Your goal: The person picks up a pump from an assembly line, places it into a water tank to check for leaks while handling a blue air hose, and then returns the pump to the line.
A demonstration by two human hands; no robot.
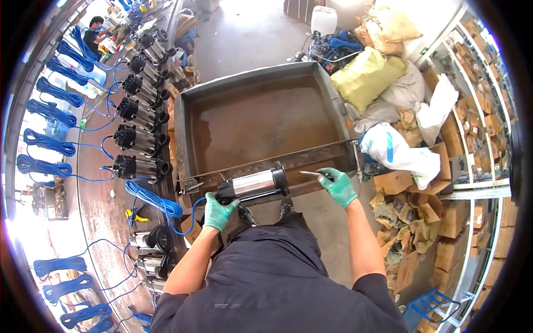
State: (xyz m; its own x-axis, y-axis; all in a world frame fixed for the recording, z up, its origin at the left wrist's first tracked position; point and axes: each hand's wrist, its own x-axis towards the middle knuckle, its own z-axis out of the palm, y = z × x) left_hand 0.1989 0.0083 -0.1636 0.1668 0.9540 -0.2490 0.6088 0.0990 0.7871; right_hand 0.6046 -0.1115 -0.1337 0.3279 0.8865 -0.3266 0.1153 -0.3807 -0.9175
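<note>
A submersible pump [254, 183] with a shiny metal barrel and black ends lies on its side over the near edge of a grey tank. My left hand [220, 212], in a green glove, is closed round the pump's black left end. A blue cable [191, 217] runs from that end to a coil [158, 198] on the bench at left. In its green glove, my right hand [338, 187] pinches a slim metal tool [310, 173], whose exact kind I cannot make out. The tool points left toward the pump's right end, apart from it.
Brownish water [266, 122] fills the tank [184, 133], with a bar across its near side. Several more pumps [136, 139] with blue cable coils line the bench [91, 205]. Sacks [369, 77] and cartons [391, 182] are piled right, beside shelving [480, 188]. Another person [93, 38] is far left.
</note>
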